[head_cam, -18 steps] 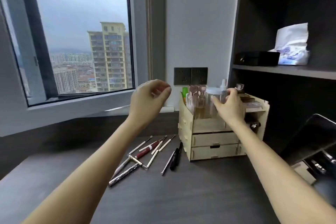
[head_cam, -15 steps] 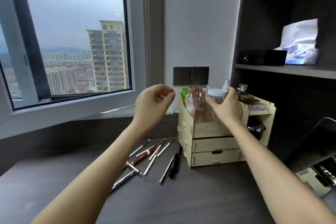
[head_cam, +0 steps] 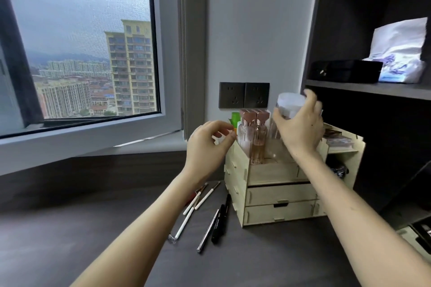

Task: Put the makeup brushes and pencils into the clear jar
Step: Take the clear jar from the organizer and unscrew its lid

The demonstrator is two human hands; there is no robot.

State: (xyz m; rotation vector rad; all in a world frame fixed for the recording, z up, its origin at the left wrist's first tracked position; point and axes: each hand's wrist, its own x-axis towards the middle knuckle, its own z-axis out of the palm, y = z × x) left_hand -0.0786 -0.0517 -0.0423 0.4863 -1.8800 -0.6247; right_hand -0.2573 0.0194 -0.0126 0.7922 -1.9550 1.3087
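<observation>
Clear jar [head_cam: 290, 109] with white lid, gripped by right hand [head_cam: 300, 127], now lifted above organizer [head_cam: 279, 184], left hand [head_cam: 207, 144] loosely curled, empty

Big window [head_cam: 79, 49] w/ city view, grey wall [head_cam: 256, 30], dark shelving [head_cam: 373, 88], dark desk [head_cam: 93, 228]

Bottles [head_cam: 253, 134] crowding organizer [head_cam: 279, 193] top

Clear jar [head_cam: 288, 112] at twelve o'clock reads as see-through plastic, smooth, with a frosted white lid. Just below it the organizer [head_cam: 279, 196] is pale bare wood, matt, its cut edges plain. The bottles [head_cam: 254, 140] look like glossy glass with rose metallic caps. Down at six o'clock the desk [head_cam: 93, 228] is dark and matt, and a silver pencil [head_cam: 207, 232] gleams like metal beside glossy black pens [head_cam: 220, 222].
</observation>
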